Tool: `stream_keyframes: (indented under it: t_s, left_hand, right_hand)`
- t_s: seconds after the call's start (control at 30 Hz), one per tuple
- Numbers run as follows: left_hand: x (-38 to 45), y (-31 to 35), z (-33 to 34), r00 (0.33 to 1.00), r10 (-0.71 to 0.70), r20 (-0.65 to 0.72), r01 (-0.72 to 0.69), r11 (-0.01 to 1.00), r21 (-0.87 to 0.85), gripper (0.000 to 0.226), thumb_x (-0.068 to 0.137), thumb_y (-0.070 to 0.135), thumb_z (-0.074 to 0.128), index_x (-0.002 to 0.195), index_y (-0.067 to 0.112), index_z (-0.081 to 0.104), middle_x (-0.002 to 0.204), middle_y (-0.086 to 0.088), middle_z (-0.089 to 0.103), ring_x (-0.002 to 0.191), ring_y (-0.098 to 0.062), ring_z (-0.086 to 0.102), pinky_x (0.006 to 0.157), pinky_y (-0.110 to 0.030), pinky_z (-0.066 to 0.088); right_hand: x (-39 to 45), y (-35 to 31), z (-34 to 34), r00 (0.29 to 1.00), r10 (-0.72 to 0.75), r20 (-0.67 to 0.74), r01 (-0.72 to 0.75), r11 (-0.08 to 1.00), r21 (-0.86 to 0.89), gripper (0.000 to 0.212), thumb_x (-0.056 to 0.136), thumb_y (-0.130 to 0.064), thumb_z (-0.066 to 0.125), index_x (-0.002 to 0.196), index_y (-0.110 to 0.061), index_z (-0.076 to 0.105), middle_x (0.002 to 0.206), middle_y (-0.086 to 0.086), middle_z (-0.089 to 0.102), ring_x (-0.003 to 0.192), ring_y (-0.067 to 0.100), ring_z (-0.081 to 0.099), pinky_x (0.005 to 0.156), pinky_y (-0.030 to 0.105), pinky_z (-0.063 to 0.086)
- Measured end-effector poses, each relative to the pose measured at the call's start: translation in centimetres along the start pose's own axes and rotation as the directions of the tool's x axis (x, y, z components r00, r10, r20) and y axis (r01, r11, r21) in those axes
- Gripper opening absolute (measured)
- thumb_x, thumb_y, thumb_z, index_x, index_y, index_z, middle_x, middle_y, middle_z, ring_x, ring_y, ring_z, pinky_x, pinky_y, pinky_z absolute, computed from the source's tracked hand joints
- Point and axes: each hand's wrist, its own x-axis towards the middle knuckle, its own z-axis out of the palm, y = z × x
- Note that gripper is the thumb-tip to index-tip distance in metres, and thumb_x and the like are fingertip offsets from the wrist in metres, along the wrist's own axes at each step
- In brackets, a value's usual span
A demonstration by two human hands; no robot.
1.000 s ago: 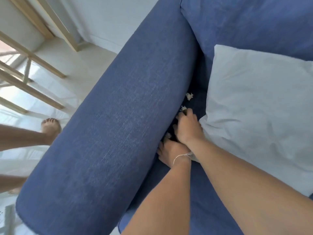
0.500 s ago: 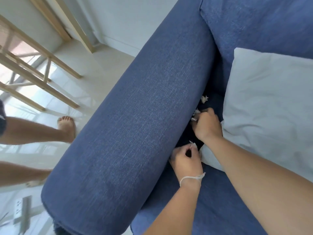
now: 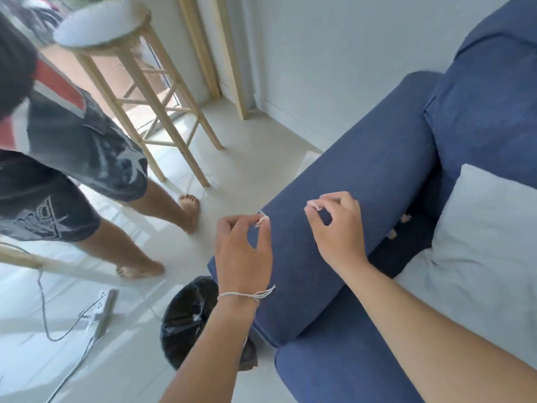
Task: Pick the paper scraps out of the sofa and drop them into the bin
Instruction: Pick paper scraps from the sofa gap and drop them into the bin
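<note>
Bare forearms; thin white string bracelet (image 3: pixel 247 294), seemingly knotted, circles left wrist.

Open air above the sofa armrest (image 3: pixel 348 228) toward the bin (image 3: pixel 189 315) (bystander's legs (image 3: pixel 162 210) nearby).

White wall (image 3: pixel 334 53) meets pale glossy tile floor (image 3: pixel 247 158) at a low skirting. Wooden stool (image 3: pixel 139 82) with round white seat stands near a glass door with light wood frame (image 3: pixel 229 53); daylight comes through, reflecting on the tiles. Bystander (image 3: pixel 87 158) in dark shorts, barefoot, stands left. White power strip (image 3: pixel 103 309) and cable (image 3: pixel 43 309) lie on the floor. Grey cushion (image 3: pixel 479 242) at right.
</note>
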Motion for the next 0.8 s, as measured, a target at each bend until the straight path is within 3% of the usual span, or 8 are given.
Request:
stream_keyframes:
  t_s: [0.07,0.13,0.2,0.27,0.33,0.47,0.6,0.8]
  left_hand:
    - [0.5,-3.1,-2.4,0.998,-0.064,0.025,0.063,0.998,0.028,0.017,0.094,0.034,0.062,0.105,0.024,0.072,0.109,0.006,0.057,0.095,0.019,0.046,0.085,0.006,0.028]
    - [0.0,-6.4,-4.9,0.989,-0.146,0.018,0.145,0.988,0.045,0.020,0.096,0.032,0.060,0.109,0.022,0.071,0.109,0.007,0.055,0.093,0.013,0.046,0.079,0.009,0.023]
    - [-1.0,-9.5,-6.9,0.975,-0.223,-0.003,0.222,0.974,0.052,0.024,0.098,0.033,0.057,0.113,0.019,0.069,0.113,0.005,0.054,0.090,0.016,0.047,0.078,0.008,0.024]
    - [-2.2,-13.0,-8.7,0.952,-0.305,-0.018,0.306,0.949,0.082,0.026,0.099,0.035,0.054,0.114,0.020,0.069,0.116,0.003,0.054,0.086,0.015,0.050,0.083,0.001,0.029]
    - [-3.5,-16.5,-9.6,0.931,-0.366,-0.013,0.365,0.923,0.123,0.027,0.099,0.037,0.052,0.112,0.022,0.070,0.116,0.002,0.056,0.087,0.003,0.048,0.094,-0.018,0.040]
    - [-5.6,-21.8,-11.0,0.894,-0.448,0.019,0.441,0.885,0.149,0.019,0.094,0.033,0.057,0.103,0.027,0.072,0.107,0.002,0.054,0.095,-0.015,0.059,0.089,-0.027,0.046]
    - [-6.3,-24.4,-11.9,0.890,-0.452,0.069,0.428,0.876,0.223,0.025,0.094,0.038,0.056,0.111,0.027,0.071,0.105,0.007,0.050,0.096,-0.020,0.063,0.093,-0.040,0.052]
    - [-6.7,-25.7,-12.5,0.905,-0.387,0.179,0.334,0.904,0.268,0.043,0.093,0.034,0.060,0.135,0.023,0.060,0.127,0.003,0.055,0.108,-0.020,0.061,0.098,-0.038,0.050]
  right_hand:
    - [-1.0,-3.0,3.1,0.994,-0.066,0.091,0.063,0.997,0.039,0.016,0.095,-0.034,0.062,0.098,-0.023,0.074,0.107,-0.014,0.055,0.106,0.008,0.045,0.086,0.017,0.043]
    - [-2.8,-5.7,6.6,0.980,-0.117,0.160,0.112,0.993,0.040,0.019,0.096,-0.036,0.061,0.099,-0.022,0.073,0.105,-0.011,0.058,0.107,0.012,0.047,0.089,0.029,0.048]
    - [-5.0,-7.8,9.9,0.960,-0.154,0.233,0.148,0.988,0.046,0.022,0.097,-0.036,0.059,0.102,-0.020,0.073,0.106,-0.007,0.060,0.106,0.013,0.048,0.090,0.031,0.048]
    - [-7.7,-9.5,12.9,0.924,-0.199,0.326,0.192,0.980,0.053,0.023,0.097,-0.036,0.058,0.103,-0.019,0.072,0.106,-0.004,0.061,0.104,0.014,0.048,0.087,0.027,0.047]
    - [-10.2,-10.1,15.2,0.862,-0.251,0.441,0.269,0.963,0.022,0.026,0.097,-0.037,0.056,0.103,-0.018,0.073,0.103,-0.002,0.061,0.100,0.017,0.051,0.085,0.030,0.047]
    - [-13.9,-10.3,18.5,0.754,-0.274,0.597,0.389,0.919,-0.070,0.022,0.095,-0.032,0.058,0.103,-0.021,0.074,0.095,-0.002,0.063,0.097,0.020,0.052,0.086,0.037,0.048]
    - [-15.1,-9.7,19.7,0.730,-0.184,0.658,0.367,0.918,-0.151,0.023,0.097,-0.030,0.056,0.109,-0.022,0.073,0.103,-0.003,0.062,0.103,0.019,0.051,0.089,0.032,0.046]
    - [-15.6,-9.4,20.5,0.737,-0.108,0.667,0.337,0.915,-0.224,0.025,0.097,-0.036,0.055,0.111,-0.025,0.072,0.109,-0.005,0.061,0.107,0.017,0.050,0.089,0.034,0.049]
